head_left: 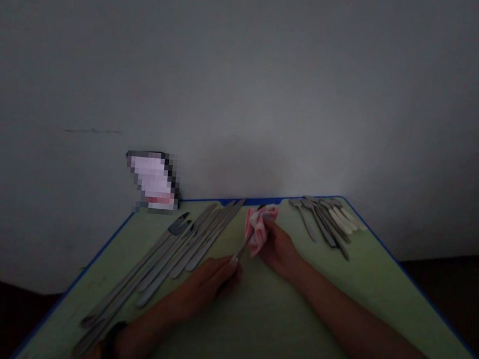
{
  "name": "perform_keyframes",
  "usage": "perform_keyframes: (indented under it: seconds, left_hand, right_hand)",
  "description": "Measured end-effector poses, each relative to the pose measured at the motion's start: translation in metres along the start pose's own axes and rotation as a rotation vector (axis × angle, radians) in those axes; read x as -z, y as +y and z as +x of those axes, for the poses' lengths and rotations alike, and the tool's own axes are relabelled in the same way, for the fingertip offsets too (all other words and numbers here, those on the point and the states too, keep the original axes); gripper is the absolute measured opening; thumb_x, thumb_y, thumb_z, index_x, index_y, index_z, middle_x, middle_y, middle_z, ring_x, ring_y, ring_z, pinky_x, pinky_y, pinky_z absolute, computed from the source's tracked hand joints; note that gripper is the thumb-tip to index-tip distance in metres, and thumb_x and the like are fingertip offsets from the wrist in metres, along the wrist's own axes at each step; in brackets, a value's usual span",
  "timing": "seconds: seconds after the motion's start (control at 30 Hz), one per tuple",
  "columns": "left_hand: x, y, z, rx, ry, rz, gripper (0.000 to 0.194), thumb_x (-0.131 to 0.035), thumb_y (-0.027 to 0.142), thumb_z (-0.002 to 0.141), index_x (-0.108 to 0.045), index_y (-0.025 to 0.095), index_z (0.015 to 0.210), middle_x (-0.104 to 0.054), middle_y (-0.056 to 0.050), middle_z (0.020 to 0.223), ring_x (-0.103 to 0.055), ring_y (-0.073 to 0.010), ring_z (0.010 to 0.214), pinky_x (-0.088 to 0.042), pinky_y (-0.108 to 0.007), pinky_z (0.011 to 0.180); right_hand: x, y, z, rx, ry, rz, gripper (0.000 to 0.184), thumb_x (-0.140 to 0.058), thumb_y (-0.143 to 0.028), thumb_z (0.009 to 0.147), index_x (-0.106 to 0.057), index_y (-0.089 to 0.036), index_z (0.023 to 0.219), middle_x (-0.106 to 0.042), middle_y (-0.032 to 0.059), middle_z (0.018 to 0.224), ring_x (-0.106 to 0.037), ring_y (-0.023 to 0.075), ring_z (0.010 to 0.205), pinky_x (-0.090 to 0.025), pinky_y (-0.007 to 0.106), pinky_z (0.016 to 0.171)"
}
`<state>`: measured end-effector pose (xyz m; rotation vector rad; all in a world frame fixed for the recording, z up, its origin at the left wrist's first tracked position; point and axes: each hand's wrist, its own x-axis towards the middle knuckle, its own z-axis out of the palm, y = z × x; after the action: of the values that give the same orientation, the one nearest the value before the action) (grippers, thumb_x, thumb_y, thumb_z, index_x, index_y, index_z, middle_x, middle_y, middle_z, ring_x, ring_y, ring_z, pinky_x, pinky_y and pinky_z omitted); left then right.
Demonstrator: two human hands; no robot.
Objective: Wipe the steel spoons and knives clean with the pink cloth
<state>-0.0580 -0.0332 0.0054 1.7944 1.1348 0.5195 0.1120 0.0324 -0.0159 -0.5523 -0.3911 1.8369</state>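
My left hand (218, 275) is closed around the handle of a metal utensil (240, 250), which points up and away from me. A pink and white cloth (259, 226) is wrapped about its far part, so I cannot tell what kind of utensil it is. Pinched around that cloth is my right hand (279, 247). To the left lie several table knives (204, 249) side by side, and further left two long-handled metal utensils (130, 281). On the right is a group of forks and spoons (323, 220), some with white handles.
The green table (277, 322) has a blue edge and stands against a grey wall (247, 91). A phone (152, 178) with a lit, blurred screen leans on the wall at the back left corner. The room is dim.
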Motion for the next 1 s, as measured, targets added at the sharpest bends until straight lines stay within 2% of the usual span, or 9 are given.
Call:
perform_keyframes:
  seconds: [0.13, 0.27, 0.47, 0.57, 0.67, 0.77, 0.87, 1.0]
  left_hand:
    - [-0.003, -0.004, 0.004, 0.025, 0.042, 0.002, 0.044, -0.024, 0.046, 0.095, -0.05, 0.018, 0.072, -0.045, 0.004, 0.058, -0.042, -0.0115, 0.054, -0.034, -0.023, 0.052]
    - [-0.004, -0.007, 0.007, 0.031, 0.06, 0.054, 0.045, -0.025, 0.046, 0.095, -0.049, 0.018, 0.069, -0.045, 0.004, 0.057, -0.041, -0.0112, 0.053, -0.033, -0.023, 0.052]
    - [-0.005, -0.001, 0.006, -0.021, 0.051, 0.163, 0.038, -0.029, 0.042, 0.094, -0.047, 0.019, 0.07, -0.048, 0.002, 0.063, -0.043, -0.0118, 0.057, -0.034, -0.024, 0.056]
    - [-0.005, 0.001, 0.006, -0.049, 0.066, 0.157, 0.036, -0.029, 0.04, 0.093, -0.047, 0.019, 0.07, -0.048, 0.002, 0.064, -0.043, -0.0117, 0.057, -0.034, -0.024, 0.056]
    - [-0.005, 0.001, 0.006, -0.037, 0.082, 0.17, 0.039, -0.029, 0.041, 0.093, -0.046, 0.019, 0.066, -0.046, 0.003, 0.06, -0.041, -0.0116, 0.054, -0.032, -0.024, 0.054]
    - [-0.005, 0.002, 0.005, -0.019, 0.049, 0.181, 0.043, -0.028, 0.042, 0.093, -0.046, 0.018, 0.063, -0.045, 0.003, 0.057, -0.041, -0.0114, 0.053, -0.032, -0.024, 0.054]
    - [-0.004, 0.004, 0.003, -0.018, -0.022, 0.201, 0.046, -0.028, 0.043, 0.093, -0.046, 0.018, 0.059, -0.045, 0.003, 0.054, -0.042, -0.011, 0.052, -0.032, -0.023, 0.054]
    - [-0.005, 0.002, 0.001, -0.042, -0.048, 0.217, 0.049, -0.029, 0.044, 0.094, -0.044, 0.018, 0.056, -0.043, 0.004, 0.051, -0.041, -0.0099, 0.049, -0.031, -0.023, 0.052]
  right_hand:
    - [0.0, 0.0, 0.002, 0.072, 0.008, 0.04, 0.009, -0.063, -0.026, 0.078, -0.063, -0.019, 0.083, -0.065, -0.0019, 0.075, -0.057, 0.011, 0.067, -0.047, 0.023, 0.068]
    - [-0.001, -0.001, -0.001, 0.096, -0.022, 0.055, 0.013, -0.068, -0.026, 0.074, -0.062, -0.02, 0.084, -0.065, -0.0031, 0.078, -0.058, 0.0107, 0.073, -0.047, 0.023, 0.074]
    - [0.0, 0.001, -0.011, -0.002, -0.172, -0.273, 0.026, -0.076, -0.029, 0.066, -0.065, -0.015, 0.085, -0.065, 0.0003, 0.074, -0.056, 0.0114, 0.066, -0.044, 0.023, 0.063]
    - [0.001, 0.003, -0.009, 0.023, -0.127, -0.25, 0.026, -0.075, -0.031, 0.065, -0.065, -0.016, 0.084, -0.065, 0.0, 0.074, -0.057, 0.0119, 0.068, -0.045, 0.024, 0.066]
    - [0.004, 0.005, 0.0, 0.138, -0.023, -0.122, 0.021, -0.071, -0.033, 0.07, -0.064, -0.019, 0.083, -0.066, -0.0005, 0.078, -0.059, 0.013, 0.075, -0.047, 0.026, 0.072]
    - [0.007, 0.005, 0.007, 0.238, 0.054, -0.016, 0.017, -0.064, -0.036, 0.076, -0.063, -0.023, 0.086, -0.067, -0.001, 0.087, -0.06, 0.0137, 0.084, -0.048, 0.027, 0.076]
    - [0.008, 0.005, 0.008, 0.258, 0.057, -0.034, 0.019, -0.063, -0.039, 0.076, -0.062, -0.023, 0.086, -0.066, -0.0012, 0.087, -0.06, 0.0135, 0.082, -0.048, 0.026, 0.073]
    - [0.005, 0.004, 0.001, 0.207, 0.021, -0.167, 0.022, -0.072, -0.033, 0.069, -0.063, -0.018, 0.082, -0.065, 0.0001, 0.075, -0.059, 0.0127, 0.069, -0.046, 0.025, 0.066]
